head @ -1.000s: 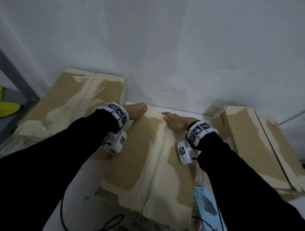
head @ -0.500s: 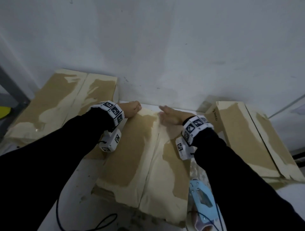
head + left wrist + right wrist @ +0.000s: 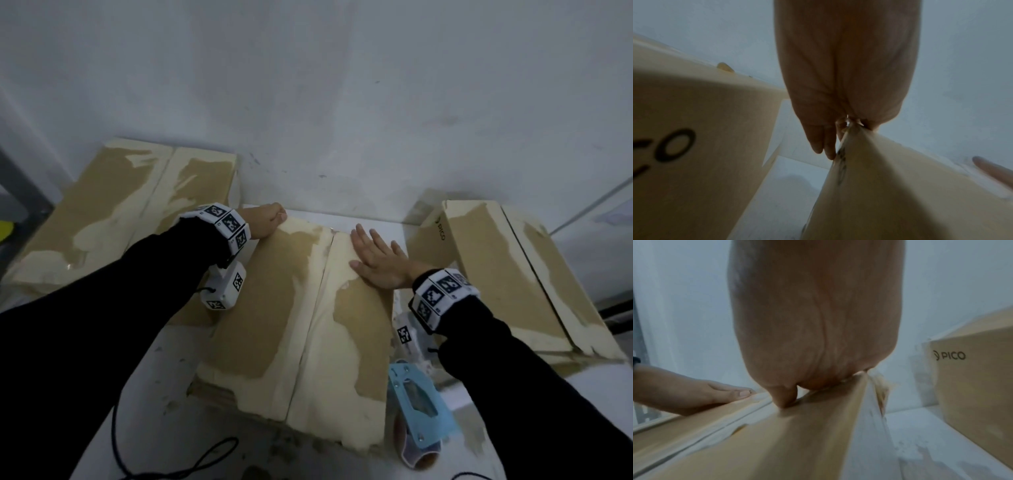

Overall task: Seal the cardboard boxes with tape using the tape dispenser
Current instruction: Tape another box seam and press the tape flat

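The middle cardboard box lies on the white table with both top flaps down and a seam running away from me. My left hand grips its far left corner, thumb on top and fingers hanging down the far side. My right hand lies flat on the right flap near the far end, fingers straight and spread, beside the seam; its thumb presses on the cardboard. A light blue tape dispenser lies on the table by the box's near right corner, under my right forearm, untouched.
Another closed box stands at the back left, and a third, printed PICO on its side, at the right. A white wall rises just behind the boxes. A black cable loops on the table in front.
My right hand has turned from lying across the seam at the far edge to lying flat on the right flap, fingers pointing away. The left hand stays on the far left corner.
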